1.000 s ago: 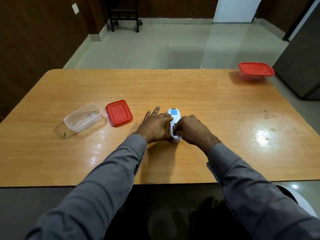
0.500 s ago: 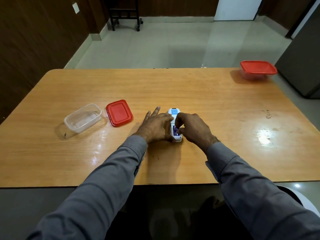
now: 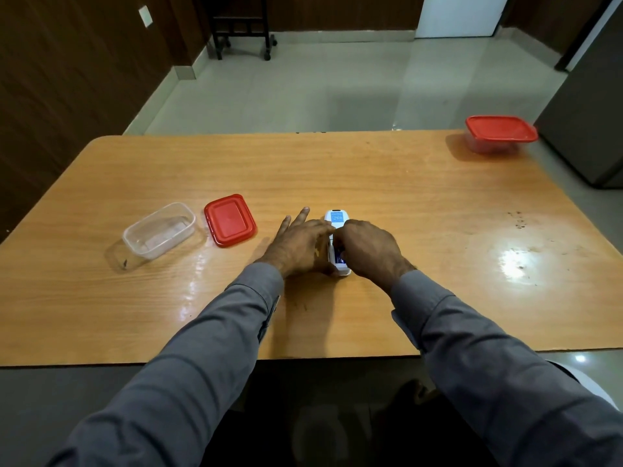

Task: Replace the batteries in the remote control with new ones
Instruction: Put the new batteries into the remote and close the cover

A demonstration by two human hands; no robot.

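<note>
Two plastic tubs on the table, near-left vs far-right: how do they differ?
The near-left tub is open, its red lid lying beside it on the table; the far-right tub has its red lid on. The near-left tub looks empty; the far-right tub's contents cannot be made out. Both are clear rectangular tubs with red lids.

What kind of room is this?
Probably a plain dining or break room: a wooden table with lidded food containers, tiled floor, and what looks like a fridge.
</note>
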